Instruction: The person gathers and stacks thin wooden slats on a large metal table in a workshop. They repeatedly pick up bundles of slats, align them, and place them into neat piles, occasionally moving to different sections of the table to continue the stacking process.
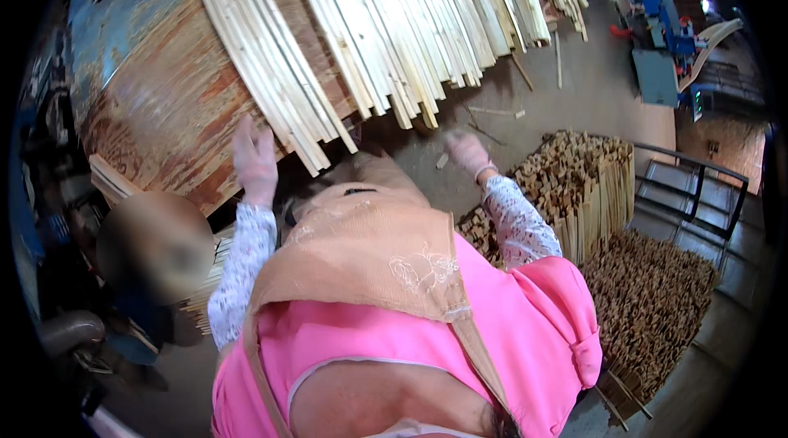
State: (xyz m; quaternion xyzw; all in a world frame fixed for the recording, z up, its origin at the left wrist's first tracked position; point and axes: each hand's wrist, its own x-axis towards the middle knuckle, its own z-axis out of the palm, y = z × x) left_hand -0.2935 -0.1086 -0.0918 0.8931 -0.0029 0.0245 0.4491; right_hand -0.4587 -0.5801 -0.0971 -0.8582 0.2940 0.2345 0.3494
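Several long pale wooden strips (pixel 263 60) lie side by side in a narrow group on a worn plywood board (pixel 172 101). My left hand (pixel 255 160), in a thin pale glove, is at the near left side of this group, with its fingers stretched out and nothing visible in them. To the right, a wider row of wooden strips (pixel 394 19) lies on the board, its near ends uneven and jutting past the edge. My right hand (pixel 468 152), also gloved, is off the board below that row. Its fingers are somewhat blurred but look loosely apart and hold nothing I can see.
Right of me stand dense bundles of upright wooden sticks (pixel 574 179), with another large bundle (pixel 657 298) nearer. A black metal frame (pixel 698 192) stands beyond them. Wood scraps (pixel 497 112) litter the floor. Blue machinery (pixel 657 11) is at the far right. A blurred round patch hides part of the lower left.
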